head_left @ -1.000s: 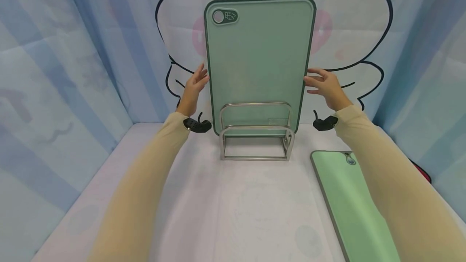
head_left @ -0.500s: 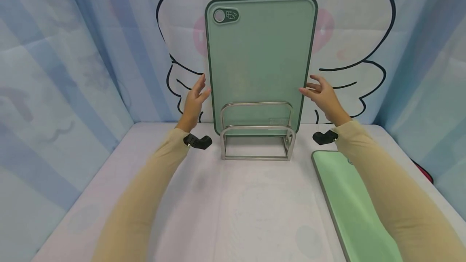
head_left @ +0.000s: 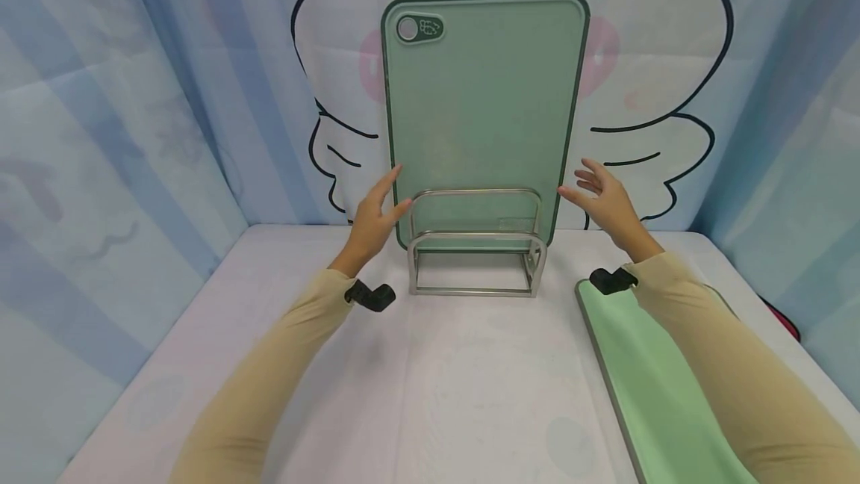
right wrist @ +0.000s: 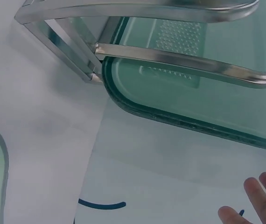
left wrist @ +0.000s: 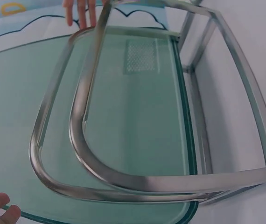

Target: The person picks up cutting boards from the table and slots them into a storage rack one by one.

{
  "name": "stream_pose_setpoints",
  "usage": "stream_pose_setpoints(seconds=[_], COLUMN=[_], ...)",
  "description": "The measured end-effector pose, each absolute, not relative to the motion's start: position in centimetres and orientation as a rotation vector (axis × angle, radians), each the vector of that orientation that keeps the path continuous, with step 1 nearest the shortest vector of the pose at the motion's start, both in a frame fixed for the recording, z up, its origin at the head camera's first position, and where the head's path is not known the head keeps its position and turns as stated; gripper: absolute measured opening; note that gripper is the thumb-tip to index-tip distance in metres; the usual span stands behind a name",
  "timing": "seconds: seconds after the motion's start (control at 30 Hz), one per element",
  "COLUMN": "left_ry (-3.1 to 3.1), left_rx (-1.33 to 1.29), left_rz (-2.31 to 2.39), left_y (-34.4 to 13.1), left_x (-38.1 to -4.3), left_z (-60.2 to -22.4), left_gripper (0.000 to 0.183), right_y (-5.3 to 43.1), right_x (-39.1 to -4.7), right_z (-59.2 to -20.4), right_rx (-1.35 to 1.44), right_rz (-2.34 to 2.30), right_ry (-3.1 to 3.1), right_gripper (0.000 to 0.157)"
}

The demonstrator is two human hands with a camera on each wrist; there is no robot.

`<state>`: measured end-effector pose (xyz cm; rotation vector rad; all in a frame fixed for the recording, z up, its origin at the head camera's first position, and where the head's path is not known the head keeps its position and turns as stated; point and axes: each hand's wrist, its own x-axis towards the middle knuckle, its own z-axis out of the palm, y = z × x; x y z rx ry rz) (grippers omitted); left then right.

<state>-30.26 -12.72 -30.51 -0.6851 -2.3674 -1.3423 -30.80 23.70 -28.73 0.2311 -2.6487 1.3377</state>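
Cutting board (head_left: pixel 484 110), pale green with a darker rim, standing upright in a metal rack (head_left: pixel 473 235) on the table (head_left: pixel 457 379), behind both visible hoops and rising well above them. Textured patch (left wrist: pixel 141 56) near the lower end, visible through the hoops in both wrist views; emblem panel (head_left: pixel 431 28) with a round hole in an upper corner, toward the left in the head view. Left hand (head_left: pixel 372 224) beside the left edge, near the rack, with fingers extended and grasping nothing; fingertips overlapping the edge in the head view, contact impossible to tell. Right hand (head_left: pixel 610 204) beside the opposite edge, fingers loosely spread, likewise grasping nothing; visible fingertips apart from the rim in the right wrist view. Second green board (head_left: pixel 645 364) lying flat on the table to the right, partly hidden by the right sleeve (head_left: pixel 732 364).

Handling, by judgement: probably a stiff plastic panel, light to moderate in weight, unlikely to bend or shatter, but top-heavy above so low a rack. Smooth face likely slippery under flat palms; darker rim probably better for purchase. Best gripped at both long edges, about mid-height and clear of the hoops, thumbs in front and fingers behind; tilting during a lift liable to scrape the metal.
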Motion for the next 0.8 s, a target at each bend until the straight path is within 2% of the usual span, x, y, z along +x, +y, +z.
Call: stream_pose_setpoints(seconds=[0.43,0.8], left_ry=[-2.368,-2.420], left_rx=[-0.828,-0.915], left_rz=[-1.157,-0.966], left_y=[-10.1,-7.3], left_x=[-27.4,-25.4], left_z=[-32.9,-35.1], left_gripper=[0.063,0.062], right_y=[24.3,26.9], right_x=[-28.3,-26.3], right_z=[-29.7,-30.4], right_rx=[0.315,0.290], right_rz=[1.206,1.062], right_ry=[-2.707,-2.846], right_gripper=[0.083,0.081])
